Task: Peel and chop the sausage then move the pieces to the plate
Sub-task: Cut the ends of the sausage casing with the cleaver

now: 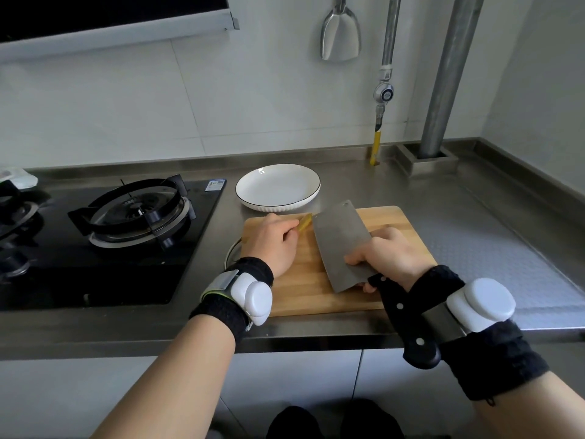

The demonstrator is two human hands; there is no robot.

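A wooden cutting board (392,223) lies on the steel counter. My left hand (272,242) holds a sausage (304,223) in a yellowish casing down on the board; only its right end shows past my fingers. My right hand (389,255) grips a cleaver (342,239) at the top of its black handle, fingers against the blade. The blade's front edge meets the sausage's exposed end. A white plate (278,202) with a dark rim stands just behind the board and holds nothing.
A black gas hob (136,210) with a burner ring fills the counter's left side. A round metal rim (232,251) peeks out under the board's left edge. A steel pipe (443,90) and a gas valve stand at the back right. A metal scoop (340,33) hangs on the wall.
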